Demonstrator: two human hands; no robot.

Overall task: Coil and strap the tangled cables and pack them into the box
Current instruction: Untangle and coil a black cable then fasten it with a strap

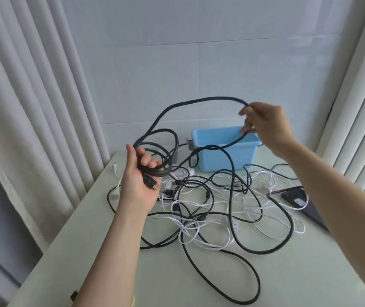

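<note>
Head: blk cable (199,102) btwn both hands.

That dark flat device (294,197) on the table (310,282) is half buried under the right forearm (345,209) — phone or tablet, can't tell. The blue box (228,156) hides its inside behind its own front wall, and the right hand (263,122) covers its top right corner. The plug (150,183) in the left hand (137,180) is too tiny to identify. The black cable (210,98) goes blurry in its lower loop. There's a small black thing (74,295) near the bottom edge — unreadable.
</note>
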